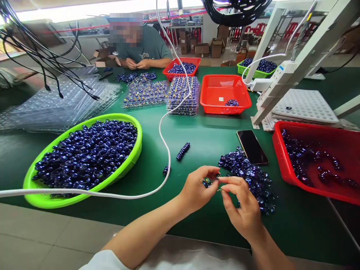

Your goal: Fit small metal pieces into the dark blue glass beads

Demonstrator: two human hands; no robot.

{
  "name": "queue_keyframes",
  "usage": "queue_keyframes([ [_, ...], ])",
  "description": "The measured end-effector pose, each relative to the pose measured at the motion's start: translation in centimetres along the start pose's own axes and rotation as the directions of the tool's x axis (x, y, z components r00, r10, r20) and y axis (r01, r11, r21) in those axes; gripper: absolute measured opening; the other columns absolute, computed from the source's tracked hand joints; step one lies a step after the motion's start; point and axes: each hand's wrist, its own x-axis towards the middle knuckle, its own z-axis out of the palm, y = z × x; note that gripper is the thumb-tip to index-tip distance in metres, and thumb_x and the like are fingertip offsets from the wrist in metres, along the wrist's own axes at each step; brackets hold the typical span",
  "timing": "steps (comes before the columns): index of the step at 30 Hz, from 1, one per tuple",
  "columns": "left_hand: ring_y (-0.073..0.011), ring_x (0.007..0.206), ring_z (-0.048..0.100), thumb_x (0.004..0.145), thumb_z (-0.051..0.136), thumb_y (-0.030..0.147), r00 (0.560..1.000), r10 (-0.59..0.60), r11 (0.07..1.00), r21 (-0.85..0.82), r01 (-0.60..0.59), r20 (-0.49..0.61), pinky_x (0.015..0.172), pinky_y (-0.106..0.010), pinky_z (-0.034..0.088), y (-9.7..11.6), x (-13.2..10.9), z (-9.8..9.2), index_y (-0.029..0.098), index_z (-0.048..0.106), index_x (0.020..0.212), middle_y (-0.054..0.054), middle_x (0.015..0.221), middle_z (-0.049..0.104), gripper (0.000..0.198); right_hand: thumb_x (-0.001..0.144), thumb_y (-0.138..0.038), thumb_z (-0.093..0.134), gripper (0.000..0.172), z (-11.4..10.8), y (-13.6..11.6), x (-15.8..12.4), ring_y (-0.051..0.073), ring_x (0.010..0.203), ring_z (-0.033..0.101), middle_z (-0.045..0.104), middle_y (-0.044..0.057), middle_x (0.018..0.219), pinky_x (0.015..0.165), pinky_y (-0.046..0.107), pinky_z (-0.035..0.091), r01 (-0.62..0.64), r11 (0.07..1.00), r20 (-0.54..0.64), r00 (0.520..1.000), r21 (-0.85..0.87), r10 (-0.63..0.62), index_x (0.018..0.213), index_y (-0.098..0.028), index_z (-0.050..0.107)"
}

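My left hand (197,187) is closed, with thumb and fingers curled around small glossy dark-blue ring-like pieces (207,183) that show gold-green spots. Touching it at the fingertips, my right hand (243,206) pinches a tiny gold-green piece (219,189), too small to name exactly. Just behind and beside my right hand lies a loose pile of shiny dark-blue ring-like pieces (257,183). A short row of stacked blue pieces (183,151) rests on the green table ahead of my left hand, and a smaller cluster (165,170) sits by the white cable (168,150).
A lime-green basket (135,157) full of blue pieces stands left. Red baskets (206,90) (284,165) hold some more. A phone (252,147) borders the pile. Filled clear trays (182,95) stand farther back. Across the table, a person (152,45) works with both hands. Black cables (47,56) hang overhead.
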Motion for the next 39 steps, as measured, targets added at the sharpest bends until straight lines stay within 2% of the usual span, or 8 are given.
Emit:
queue_keyframes([
  [3,-0.0153,0.080,0.068,0.082,0.062,0.013,0.987,0.163,0.980,0.115,-0.160,-0.011,0.077,-0.029,0.057,-0.4,-0.2,0.1,0.017,0.065,0.106,-0.007,0.092,0.072,0.025,0.087,-0.004,0.055,0.030,0.1,0.0,0.2,0.024,0.107,0.060,0.066,0.007,0.109,0.092,0.049,0.050,-0.004,0.999,0.021,1.000,-0.048,0.005,0.106,-0.027,0.054],
  [7,-0.0151,0.081,0.068,0.088,0.061,0.017,0.964,0.266,0.955,0.127,-0.267,0.024,0.075,-0.028,0.058,-1.1,-0.3,0.0,0.017,0.066,0.110,-0.008,0.092,0.072,0.022,0.088,-0.005,0.054,0.026,-0.1,-0.1,0.2,0.023,0.105,0.059,0.065,0.007,0.106,0.092,0.047,0.049,-0.028,0.999,0.047,0.998,-0.033,0.030,0.103,-0.025,0.054],
  [12,-0.0152,0.076,0.070,0.087,0.066,0.024,0.982,0.176,0.976,0.120,-0.183,0.066,0.071,-0.026,0.058,-1.8,-0.3,-0.6,0.017,0.070,0.105,-0.007,0.088,0.075,0.019,0.090,-0.007,0.053,0.021,-0.4,-0.2,0.2,0.022,0.104,0.059,0.066,0.006,0.106,0.093,0.046,0.048,-0.069,0.996,0.099,0.993,0.064,0.063,0.101,-0.025,0.054],
  [15,-0.0137,0.068,0.069,0.085,0.070,0.025,0.980,0.177,0.974,0.130,-0.187,0.088,0.065,-0.024,0.057,-2.0,-0.4,-0.9,0.017,0.071,0.103,-0.005,0.081,0.075,0.020,0.093,-0.013,0.052,0.014,-0.5,-0.1,0.3,0.021,0.103,0.060,0.065,0.006,0.106,0.091,0.041,0.048,-0.186,0.975,0.101,0.979,0.118,0.175,0.099,-0.024,0.056],
  [20,-0.0130,0.066,0.066,0.088,0.067,0.023,0.906,0.403,0.894,0.158,-0.420,0.129,0.064,-0.024,0.054,-2.2,-0.4,-1.1,0.016,0.067,0.107,-0.005,0.078,0.074,0.020,0.095,-0.021,0.052,0.009,-0.5,0.0,0.7,0.018,0.091,0.059,0.059,0.003,0.092,0.081,0.032,0.047,-0.327,0.942,0.107,0.942,0.071,0.319,0.089,-0.022,0.058],
  [23,-0.0137,0.069,0.066,0.091,0.063,0.021,0.868,0.465,0.852,0.177,-0.493,0.177,0.065,-0.025,0.053,-2.4,-0.4,-1.1,0.017,0.064,0.112,-0.006,0.080,0.074,0.022,0.095,-0.023,0.053,0.010,-0.4,0.0,0.9,0.017,0.085,0.058,0.059,0.002,0.088,0.077,0.029,0.046,-0.380,0.921,0.161,0.918,0.085,0.363,0.086,-0.022,0.058],
  [32,-0.0152,0.071,0.065,0.092,0.059,0.016,0.843,0.491,0.826,0.189,-0.530,0.218,0.063,-0.027,0.052,-2.7,-0.3,-1.3,0.016,0.061,0.115,-0.009,0.082,0.074,0.023,0.092,-0.035,0.058,0.014,0.0,0.6,0.1,0.017,0.084,0.061,0.065,0.001,0.086,0.075,0.028,0.048,-0.605,0.778,0.209,0.793,0.167,0.572,0.090,-0.022,0.063],
  [39,-0.0151,0.072,0.067,0.095,0.055,0.020,0.853,0.452,0.836,0.209,-0.508,0.262,0.064,-0.026,0.053,-2.5,-0.4,-1.4,0.017,0.064,0.113,-0.009,0.083,0.073,0.020,0.089,-0.035,0.060,0.015,0.2,0.5,0.5,0.016,0.078,0.060,0.062,0.000,0.079,0.074,0.029,0.047,-0.611,0.778,0.182,0.790,0.149,0.586,0.085,-0.021,0.062],
])
